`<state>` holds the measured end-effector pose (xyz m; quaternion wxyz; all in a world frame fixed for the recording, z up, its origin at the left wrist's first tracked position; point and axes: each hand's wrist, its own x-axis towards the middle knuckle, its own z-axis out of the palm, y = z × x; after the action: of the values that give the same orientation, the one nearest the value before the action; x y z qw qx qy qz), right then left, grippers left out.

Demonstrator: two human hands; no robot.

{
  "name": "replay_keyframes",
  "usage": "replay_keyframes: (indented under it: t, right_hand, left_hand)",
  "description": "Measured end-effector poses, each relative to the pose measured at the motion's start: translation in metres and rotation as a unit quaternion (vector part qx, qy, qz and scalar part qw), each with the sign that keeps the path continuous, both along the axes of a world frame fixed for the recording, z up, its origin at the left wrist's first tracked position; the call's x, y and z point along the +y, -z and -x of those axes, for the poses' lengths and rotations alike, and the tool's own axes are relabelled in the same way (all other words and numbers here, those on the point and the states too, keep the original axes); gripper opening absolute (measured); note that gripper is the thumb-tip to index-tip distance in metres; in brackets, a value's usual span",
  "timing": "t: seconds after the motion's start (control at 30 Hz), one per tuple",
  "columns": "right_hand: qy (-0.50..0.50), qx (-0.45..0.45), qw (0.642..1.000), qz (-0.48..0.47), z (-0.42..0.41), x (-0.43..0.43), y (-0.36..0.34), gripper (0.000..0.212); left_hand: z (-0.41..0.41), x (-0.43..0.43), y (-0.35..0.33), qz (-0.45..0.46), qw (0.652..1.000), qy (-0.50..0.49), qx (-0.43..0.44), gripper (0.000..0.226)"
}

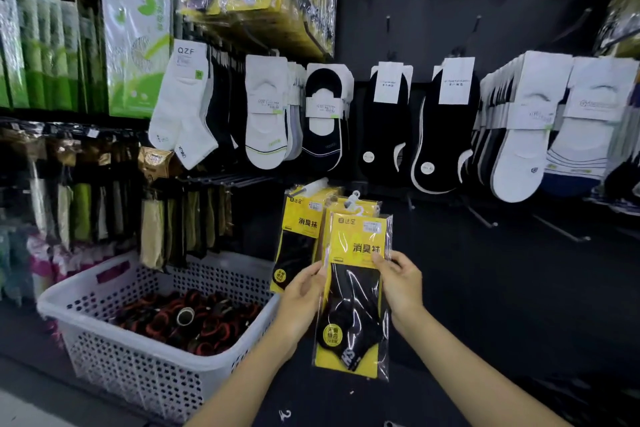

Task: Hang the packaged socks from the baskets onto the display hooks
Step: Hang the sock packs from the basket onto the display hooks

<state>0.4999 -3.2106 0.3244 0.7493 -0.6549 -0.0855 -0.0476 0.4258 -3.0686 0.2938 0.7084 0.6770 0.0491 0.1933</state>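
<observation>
Nearest, at 6 o'clock of view: front pack (356, 305) of black socks, upright, held between both hands at about mid-height.
Gripped on its 9 o'clock edge by left hand (304, 298), fingers curled onto the film.
Pinched on its 3 o'clock edge by right hand (401, 284), thumb on the face.

Judged light, limp below the card and slippery in glossy film. Better taken higher, on the stiffer yellow card just under the white hanger loop (351, 203), so as to steer that loop onto a hook.

Just behind, toward 11 o'clock: second yellow pack (299, 239), overlapped by the first. Hung or hand-held, cannot tell.

At 8 o'clock: white perforated basket (138, 381) holding rolled red-and-black items (187, 319).

Farther, at 2 o'clock: bare display hooks (561, 228).

Farthest, across 12 o'clock: row of hung socks (266, 114).
</observation>
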Motion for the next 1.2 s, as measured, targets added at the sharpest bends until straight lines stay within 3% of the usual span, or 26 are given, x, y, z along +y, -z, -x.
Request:
replay_keyframes:
  t: [0.2,0.43,0.67,0.87,1.03,1.13,1.2]
  right_hand:
    - [0.013,-0.017,0.998,0.052,-0.023,0.020,-0.006,0.004]
    - [0.029,0.062,0.998,0.009,-0.044,0.025,0.021,0.025]
    - [0.010,0.168,0.984,0.067,-0.012,-0.021,0.124,0.024]
    - [0.007,0.322,0.932,0.169,0.080,-0.057,0.285,0.030]
    - [-0.043,0.426,0.855,0.294,0.152,-0.093,0.388,0.016]
    - [-0.006,0.485,0.836,0.259,0.171,-0.114,0.412,0.053]
    - [-0.010,0.537,0.800,0.267,0.182,-0.122,0.418,0.076]
  left_hand:
    - [-0.022,0.006,0.002,-0.014,1.000,-0.027,0.007,0.047]
    - [-0.052,0.006,0.026,-0.035,0.998,-0.047,0.036,0.051]
    - [-0.012,0.005,0.125,-0.048,0.991,-0.033,0.121,0.049]
    - [0.081,-0.034,0.261,-0.036,0.963,-0.036,0.264,0.045]
    - [0.147,-0.046,0.344,-0.046,0.921,-0.055,0.383,0.012]
    - [0.172,-0.038,0.373,-0.036,0.892,-0.026,0.450,0.030]
    - [0.185,-0.034,0.381,-0.055,0.873,0.004,0.484,0.028]
